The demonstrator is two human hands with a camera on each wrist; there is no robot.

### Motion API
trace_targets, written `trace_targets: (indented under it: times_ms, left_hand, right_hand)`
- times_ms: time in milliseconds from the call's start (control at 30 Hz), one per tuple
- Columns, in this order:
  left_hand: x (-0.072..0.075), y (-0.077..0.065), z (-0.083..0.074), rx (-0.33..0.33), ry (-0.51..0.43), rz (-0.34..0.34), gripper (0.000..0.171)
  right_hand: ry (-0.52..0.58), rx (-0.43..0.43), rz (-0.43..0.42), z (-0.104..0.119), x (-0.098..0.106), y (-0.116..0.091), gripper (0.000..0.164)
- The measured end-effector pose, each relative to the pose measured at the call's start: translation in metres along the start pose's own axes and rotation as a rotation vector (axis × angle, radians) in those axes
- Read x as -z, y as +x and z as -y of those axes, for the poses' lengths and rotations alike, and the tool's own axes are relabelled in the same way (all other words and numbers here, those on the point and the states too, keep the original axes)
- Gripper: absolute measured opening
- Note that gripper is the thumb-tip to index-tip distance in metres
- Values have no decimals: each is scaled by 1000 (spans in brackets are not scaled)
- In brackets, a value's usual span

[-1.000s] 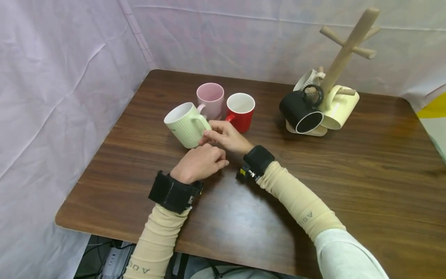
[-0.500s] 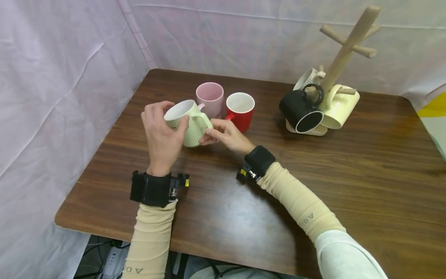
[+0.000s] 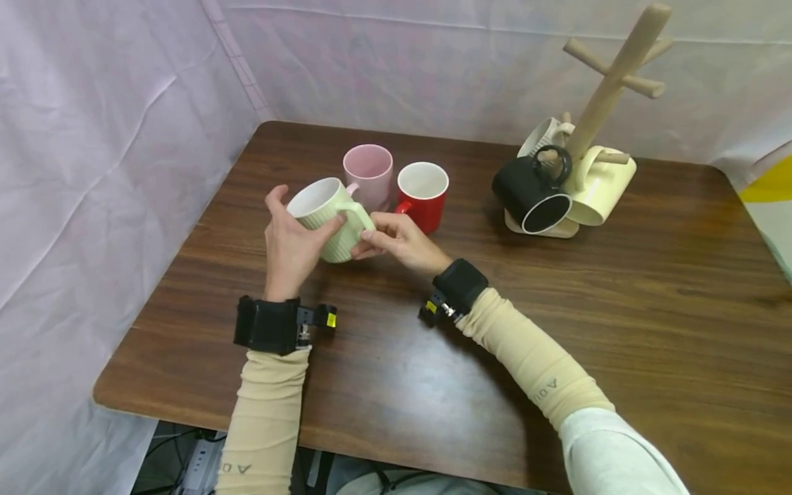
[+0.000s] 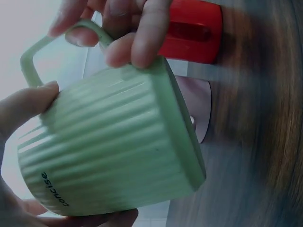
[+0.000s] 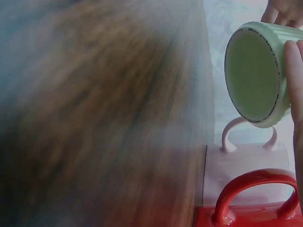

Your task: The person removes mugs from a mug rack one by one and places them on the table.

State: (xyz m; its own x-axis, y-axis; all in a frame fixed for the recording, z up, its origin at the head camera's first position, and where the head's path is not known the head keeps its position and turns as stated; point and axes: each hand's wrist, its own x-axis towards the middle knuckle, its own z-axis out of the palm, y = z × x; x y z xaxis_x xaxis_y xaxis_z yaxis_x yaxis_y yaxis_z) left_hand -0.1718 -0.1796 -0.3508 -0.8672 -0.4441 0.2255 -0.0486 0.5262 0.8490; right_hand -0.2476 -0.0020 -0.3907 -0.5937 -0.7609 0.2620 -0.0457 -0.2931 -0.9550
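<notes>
A light green ribbed mug (image 3: 334, 234), marked "concise" in the left wrist view, is held tilted above the table between both hands. My left hand (image 3: 289, 247) grips its body from the left, thumb on the near side and fingers round the far side. At the handle, my right hand (image 3: 405, 242) pinches with thumb and fingers, and some fingertips touch the mug's lower side in the left wrist view. The mug's round base (image 5: 253, 75) faces the right wrist camera. Just behind stand a pink mug (image 3: 369, 172) and a red mug (image 3: 425, 196), both upright.
On the right of the wooden table (image 3: 557, 330) stands a wooden mug tree (image 3: 609, 89). A black mug (image 3: 532, 192), a cream mug (image 3: 601, 189) and a white mug (image 3: 540, 139) hang on its lower pegs. White cloth (image 3: 396, 69) walls the back and left.
My left hand has moved from below the green mug to its left side and now grips the body. The right hand stays on the handle, the mug nearly in place.
</notes>
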Motion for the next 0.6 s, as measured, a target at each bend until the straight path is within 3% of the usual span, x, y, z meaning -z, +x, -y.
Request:
trace_targets:
  times_ms: [233,367,500,600]
  left_hand:
    - [0,2,1,-27,-16,-57,91]
    - [-1,3,1,-53,-26,-112,90]
    - [-2,5,0,-126,-26,-181,89]
    - [-2,7,0,-170,-23,-215,89]
  right_hand:
    - [-44,2,-20,6,2,-2,7]
    - [-153,11,-24,10,4,-3,6]
    - [-288,77,-47,17,8,-5,22]
    - [-328,122,-90,23,13,-7,34]
